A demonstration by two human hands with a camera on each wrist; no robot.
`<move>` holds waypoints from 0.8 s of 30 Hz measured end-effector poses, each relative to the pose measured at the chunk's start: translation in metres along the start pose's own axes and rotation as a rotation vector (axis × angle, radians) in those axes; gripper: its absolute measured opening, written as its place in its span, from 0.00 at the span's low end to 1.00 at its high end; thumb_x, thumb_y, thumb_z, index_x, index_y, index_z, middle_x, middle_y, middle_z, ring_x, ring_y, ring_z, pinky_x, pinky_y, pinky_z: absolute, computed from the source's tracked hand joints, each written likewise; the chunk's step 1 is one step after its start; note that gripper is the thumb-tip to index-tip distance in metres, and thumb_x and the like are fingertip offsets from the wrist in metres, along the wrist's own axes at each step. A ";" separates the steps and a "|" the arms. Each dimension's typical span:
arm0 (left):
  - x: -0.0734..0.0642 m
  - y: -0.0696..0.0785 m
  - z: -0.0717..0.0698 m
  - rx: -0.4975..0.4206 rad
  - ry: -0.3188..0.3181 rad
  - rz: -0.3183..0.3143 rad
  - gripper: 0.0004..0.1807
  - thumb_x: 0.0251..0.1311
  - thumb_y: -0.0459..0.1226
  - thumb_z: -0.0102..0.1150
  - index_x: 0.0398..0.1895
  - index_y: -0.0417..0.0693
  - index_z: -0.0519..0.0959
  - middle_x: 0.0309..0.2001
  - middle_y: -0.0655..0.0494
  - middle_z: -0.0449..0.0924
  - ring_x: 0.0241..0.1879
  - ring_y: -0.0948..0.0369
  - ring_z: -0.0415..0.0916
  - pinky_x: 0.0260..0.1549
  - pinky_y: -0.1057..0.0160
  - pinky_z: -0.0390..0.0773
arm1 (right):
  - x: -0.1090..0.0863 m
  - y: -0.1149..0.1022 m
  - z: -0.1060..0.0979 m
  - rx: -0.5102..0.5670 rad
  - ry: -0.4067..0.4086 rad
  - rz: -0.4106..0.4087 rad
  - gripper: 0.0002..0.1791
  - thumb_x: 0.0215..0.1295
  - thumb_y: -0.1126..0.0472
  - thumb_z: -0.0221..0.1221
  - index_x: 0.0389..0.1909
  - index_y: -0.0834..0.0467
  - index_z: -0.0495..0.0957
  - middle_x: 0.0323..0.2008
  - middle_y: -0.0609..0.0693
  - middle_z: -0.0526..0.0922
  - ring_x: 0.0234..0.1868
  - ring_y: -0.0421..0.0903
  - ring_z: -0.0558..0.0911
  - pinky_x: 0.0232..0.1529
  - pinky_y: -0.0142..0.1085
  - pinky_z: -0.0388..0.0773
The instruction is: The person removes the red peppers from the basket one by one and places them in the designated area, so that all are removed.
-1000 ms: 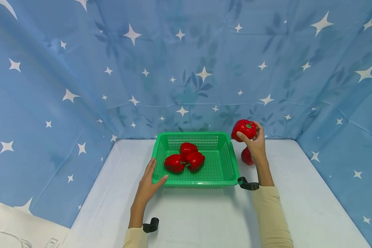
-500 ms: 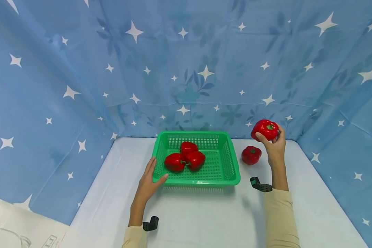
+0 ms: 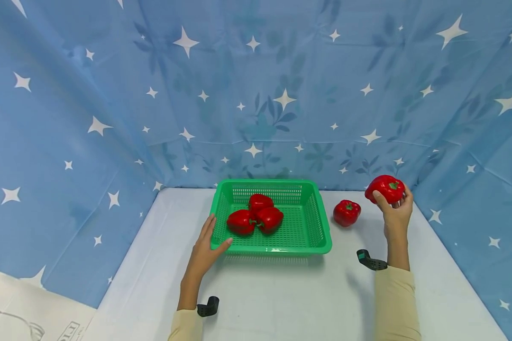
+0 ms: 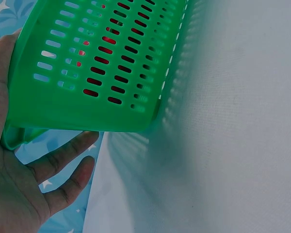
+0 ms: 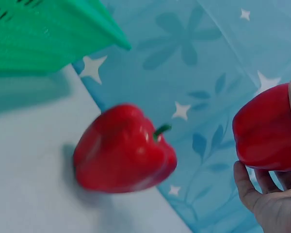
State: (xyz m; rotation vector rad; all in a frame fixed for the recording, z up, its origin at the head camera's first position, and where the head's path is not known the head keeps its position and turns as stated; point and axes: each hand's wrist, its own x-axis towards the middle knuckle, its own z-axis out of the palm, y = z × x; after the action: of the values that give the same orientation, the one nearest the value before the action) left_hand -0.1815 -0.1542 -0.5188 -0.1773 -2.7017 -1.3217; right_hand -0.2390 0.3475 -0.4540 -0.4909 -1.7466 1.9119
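Observation:
My right hand [image 3: 398, 213] holds a red bell pepper [image 3: 384, 188] above the right side of the table, thumb in front and fingers behind and below. In the right wrist view this pepper [image 5: 269, 131] is cut off by the edge. A second bell pepper [image 3: 347, 213] rests on the table between that hand and the green plastic basket [image 3: 324, 237]. My left hand [image 3: 202, 251] rests at the basket's front left corner, thumb over the rim and fingers stretched along the outside, as the left wrist view also shows. Three red bell peppers [image 3: 269, 220] lie together inside the basket's left half.
A white table [image 3: 273, 303] carries the basket. Blue curtains [image 3: 260, 118] with white stars close off the back and both sides. Black cameras [image 3: 208, 307] sit on both wrists.
My right hand has carried its bell pepper rightward, away from the basket, and slightly lower over the last half second. The pepper on the table came into full view. My left hand stays put.

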 end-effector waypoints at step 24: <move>0.001 0.002 -0.001 -0.008 -0.012 -0.005 0.50 0.59 0.62 0.59 0.78 0.56 0.50 0.79 0.65 0.41 0.76 0.48 0.49 0.64 0.33 0.62 | 0.001 0.069 -0.035 -0.373 -0.035 0.251 0.52 0.62 0.46 0.64 0.78 0.43 0.40 0.79 0.52 0.42 0.78 0.57 0.48 0.72 0.52 0.59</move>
State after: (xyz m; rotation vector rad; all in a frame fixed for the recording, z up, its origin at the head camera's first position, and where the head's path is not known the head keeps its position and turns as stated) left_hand -0.1818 -0.1536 -0.5169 -0.1810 -2.7089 -1.3378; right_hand -0.2279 0.3733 -0.5266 -0.8506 -2.1640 1.7611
